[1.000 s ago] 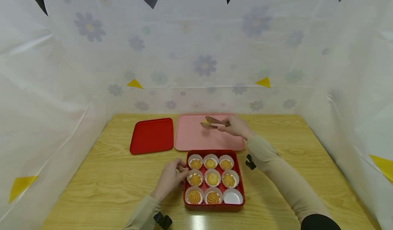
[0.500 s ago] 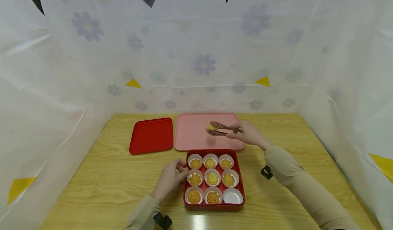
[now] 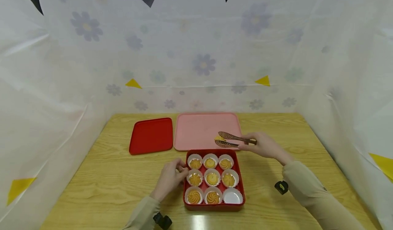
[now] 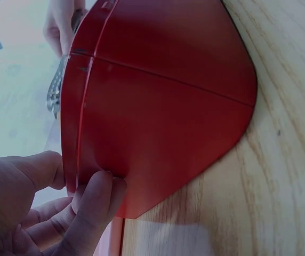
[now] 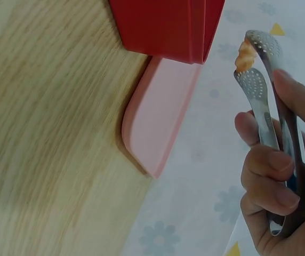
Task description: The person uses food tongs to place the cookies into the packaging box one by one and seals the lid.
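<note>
A red box [image 3: 241, 185] near the table's front holds white paper cups in three rows; all but the front right cup [image 3: 232, 197] hold a swirled cookie. My left hand [image 3: 170, 176] grips the box's left rim [image 4: 70, 138] with thumb and curled fingers [image 4: 96, 194]. My right hand [image 3: 264, 145] grips metal tongs [image 3: 233, 140], whose perforated tips pinch a small cookie [image 5: 245, 53] above the pink tray's front right corner [image 3: 237, 134]. In the right wrist view the fingers [image 5: 267, 165] wrap round the tongs [image 5: 267, 106].
A red lid [image 3: 151, 135] lies flat left of the pink tray at the back of the wooden table [image 3: 107, 175]. White flowered sheeting [image 3: 196, 52] walls the table on three sides. Bare wood lies left and right of the box.
My right hand has drawn the tongs and the cookie back from the far middle of the pink tray toward its front right corner, closer to the box. The left hand has stayed put.
</note>
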Motion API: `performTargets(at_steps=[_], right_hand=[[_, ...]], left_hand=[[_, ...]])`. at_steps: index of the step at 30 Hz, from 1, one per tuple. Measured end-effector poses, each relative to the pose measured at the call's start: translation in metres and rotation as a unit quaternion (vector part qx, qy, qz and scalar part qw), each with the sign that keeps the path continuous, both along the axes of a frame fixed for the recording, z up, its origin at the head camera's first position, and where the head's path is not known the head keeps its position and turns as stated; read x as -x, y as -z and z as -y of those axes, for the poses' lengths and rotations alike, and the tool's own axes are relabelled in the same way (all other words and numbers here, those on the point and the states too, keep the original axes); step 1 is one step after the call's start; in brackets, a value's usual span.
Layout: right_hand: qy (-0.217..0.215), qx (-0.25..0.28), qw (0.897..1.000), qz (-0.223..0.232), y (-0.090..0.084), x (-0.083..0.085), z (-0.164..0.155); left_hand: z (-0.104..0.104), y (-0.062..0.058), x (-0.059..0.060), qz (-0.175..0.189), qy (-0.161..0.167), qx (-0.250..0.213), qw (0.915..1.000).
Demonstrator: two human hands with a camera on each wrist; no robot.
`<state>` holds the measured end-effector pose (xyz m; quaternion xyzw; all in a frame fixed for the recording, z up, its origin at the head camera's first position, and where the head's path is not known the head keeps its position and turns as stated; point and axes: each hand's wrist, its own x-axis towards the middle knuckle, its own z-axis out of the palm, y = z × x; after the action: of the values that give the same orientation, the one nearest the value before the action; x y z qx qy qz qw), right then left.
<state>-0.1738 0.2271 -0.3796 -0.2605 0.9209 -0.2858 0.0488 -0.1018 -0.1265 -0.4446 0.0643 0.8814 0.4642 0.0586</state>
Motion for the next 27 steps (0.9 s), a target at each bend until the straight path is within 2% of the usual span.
performTargets(at_steps=[3, 11, 19, 27], right_hand=[[-0.010, 0.002, 1.000, 0.013, 0.000, -0.007, -0.006], [-0.067, 0.002, 0.997, 0.024, 0.001, -0.014, -0.019], [-0.122, -0.044, 0.991, 0.033, -0.008, -0.019, -0.022], [-0.153, -0.088, 0.983, 0.054, -0.021, -0.023, -0.020]], left_hand=[[0.000, 0.001, 0.000, 0.004, -0.002, 0.000, 1.0000], [0.001, 0.001, -0.001, 0.004, -0.005, -0.003, 1.0000], [0.000, 0.002, 0.000, -0.003, -0.001, -0.001, 1.0000], [0.000, 0.002, 0.001, -0.002, -0.003, -0.002, 1.0000]])
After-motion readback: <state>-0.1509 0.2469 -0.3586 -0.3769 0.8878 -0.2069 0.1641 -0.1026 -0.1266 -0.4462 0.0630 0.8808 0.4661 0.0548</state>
